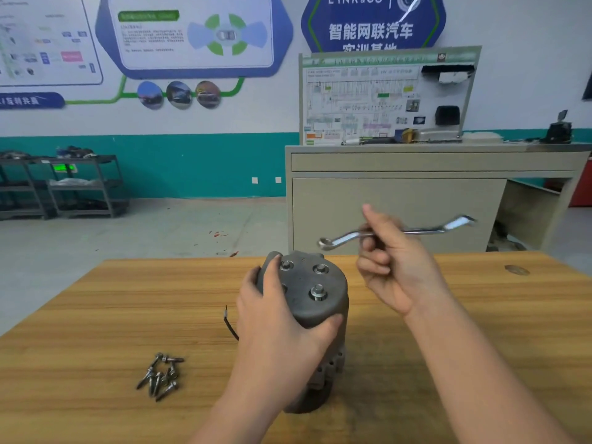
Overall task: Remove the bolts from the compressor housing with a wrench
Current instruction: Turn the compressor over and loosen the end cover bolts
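A grey compressor housing [307, 302] stands upright on the wooden table [96, 315]. Three bolts show in its top face; the nearest one [318, 292] sits at the front right, and a fourth spot is hidden under my fingers. My left hand [275, 318] grips the housing's top from the left, thumb at the front edge. My right hand [392, 261] holds a shiny double-ended ring wrench [342, 237] by its middle, raised above and right of the housing. The wrench's left ring end hangs just above the housing's back edge.
A pile of several removed bolts [160, 376] lies on the table at the left front. A black wire [229, 322] sticks out left of the housing. Beyond the table stand a beige cabinet [400, 203] with a training board and grey shelves [64, 187].
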A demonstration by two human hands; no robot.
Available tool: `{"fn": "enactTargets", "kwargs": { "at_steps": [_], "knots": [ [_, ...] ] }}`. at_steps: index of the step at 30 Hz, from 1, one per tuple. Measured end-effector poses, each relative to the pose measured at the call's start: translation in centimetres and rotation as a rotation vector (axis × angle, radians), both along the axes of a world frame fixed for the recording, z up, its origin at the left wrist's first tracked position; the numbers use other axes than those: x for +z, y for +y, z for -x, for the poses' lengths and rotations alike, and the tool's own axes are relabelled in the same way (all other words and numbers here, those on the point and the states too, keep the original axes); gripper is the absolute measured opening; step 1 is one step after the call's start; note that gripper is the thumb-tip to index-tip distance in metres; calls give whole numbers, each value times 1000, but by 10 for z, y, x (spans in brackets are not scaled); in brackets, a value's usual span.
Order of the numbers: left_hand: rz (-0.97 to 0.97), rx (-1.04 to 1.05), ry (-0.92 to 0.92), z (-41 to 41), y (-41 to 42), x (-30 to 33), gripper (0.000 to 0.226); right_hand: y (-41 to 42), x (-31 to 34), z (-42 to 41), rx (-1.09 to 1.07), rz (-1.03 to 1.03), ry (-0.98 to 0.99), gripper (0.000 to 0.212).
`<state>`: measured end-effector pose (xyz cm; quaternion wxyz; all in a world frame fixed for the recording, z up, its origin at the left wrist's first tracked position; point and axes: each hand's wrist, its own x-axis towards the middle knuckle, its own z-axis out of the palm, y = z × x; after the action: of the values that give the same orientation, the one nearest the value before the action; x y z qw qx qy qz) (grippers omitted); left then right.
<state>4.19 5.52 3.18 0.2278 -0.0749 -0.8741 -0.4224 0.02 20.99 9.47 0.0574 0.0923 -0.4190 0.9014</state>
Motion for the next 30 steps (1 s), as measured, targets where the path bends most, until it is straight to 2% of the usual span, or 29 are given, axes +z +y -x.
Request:
{"fn": "enactTargets", "kwargs": {
  "at_steps": [2, 5, 10, 13, 15, 17, 18, 20, 22, 24, 26, 28, 30],
  "knots": [
    [-6, 10, -7, 0, 0, -1, 107, 0, -7, -9, -203, -43, 96, 33],
    [-14, 12, -12, -2, 1, 0, 106, -12, -29, -24, -475, -265, 167, 42],
    [17, 21, -13, -3, 4, 1, 106, -26, -40, -47, -647, -403, 245, 47],
    [16, 26, -13, -5, 4, 2, 106, -36, -37, -53, -758, -651, 349, 44],
    [-10, 26, -13, -7, 4, 3, 105, -43, -38, -59, -824, -831, 392, 50],
    [-42, 29, -13, -7, 5, 3, 101, -46, -38, -71, -925, -1030, 555, 47],
    [-48, 33, -13, -7, 5, 3, 100, -43, -42, -73, -941, -1023, 609, 45],
    [-36, 34, -13, -6, 5, 3, 104, -34, -52, -69, -788, -761, 496, 43],
    [-23, 16, -11, -5, 3, 3, 105, -25, -51, -56, -494, -428, 313, 38],
    [-31, -10, -1, -4, 0, 2, 104, -13, -44, -38, -223, -242, 154, 37],
    [-26, -28, 2, -2, -2, 2, 103, -2, -29, -14, 18, -186, -35, 28],
    [-10, -35, -1, 0, -1, 2, 102, 4, -12, 4, 194, -261, -234, 30],
    [-8, -33, -4, 1, -1, 1, 104, 4, -3, 13, 214, -322, -266, 35]
  ]
}}
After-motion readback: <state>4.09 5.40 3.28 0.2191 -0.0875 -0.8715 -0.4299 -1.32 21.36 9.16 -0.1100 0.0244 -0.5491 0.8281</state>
